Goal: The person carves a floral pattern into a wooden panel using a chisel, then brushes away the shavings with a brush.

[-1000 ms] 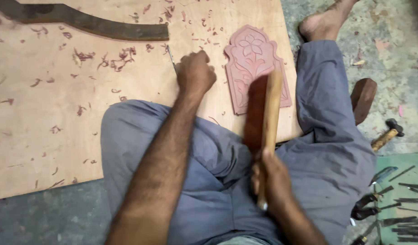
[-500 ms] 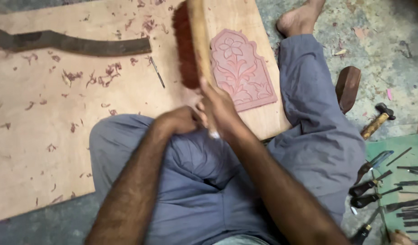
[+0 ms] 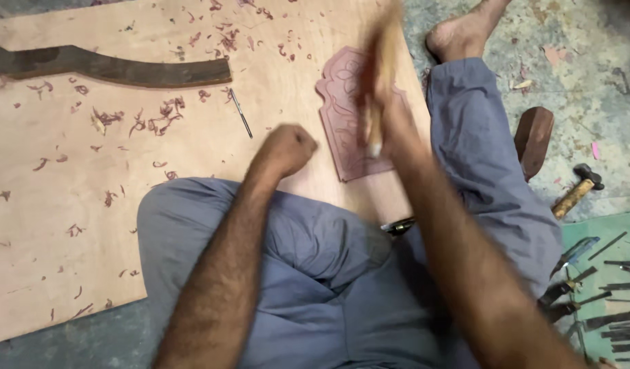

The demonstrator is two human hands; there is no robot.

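My right hand (image 3: 390, 126) grips the handle of a long wooden brush (image 3: 380, 65), blurred with motion, over a carved reddish wooden panel (image 3: 342, 113). The panel lies flat on a large plywood board (image 3: 89, 205) and bears a flower relief under an arched outline. My left hand (image 3: 287, 147) is closed in a fist just left of the panel, above my knee, and I see nothing in it. A thin metal chisel (image 3: 241, 113) lies on the board left of the fist.
A dark curved strip of wood (image 3: 103, 65) lies at the board's far left, with reddish shavings (image 3: 157, 113) scattered about. My bare foot (image 3: 462, 34) rests by the board's right edge. A wooden block (image 3: 533, 137), a hammer (image 3: 576, 188) and several chisels (image 3: 602, 301) lie at right.
The brush has swung from my lap up and across the board to over the carved panel. My left hand let go of the chisel, which now lies on the board, and drew back.
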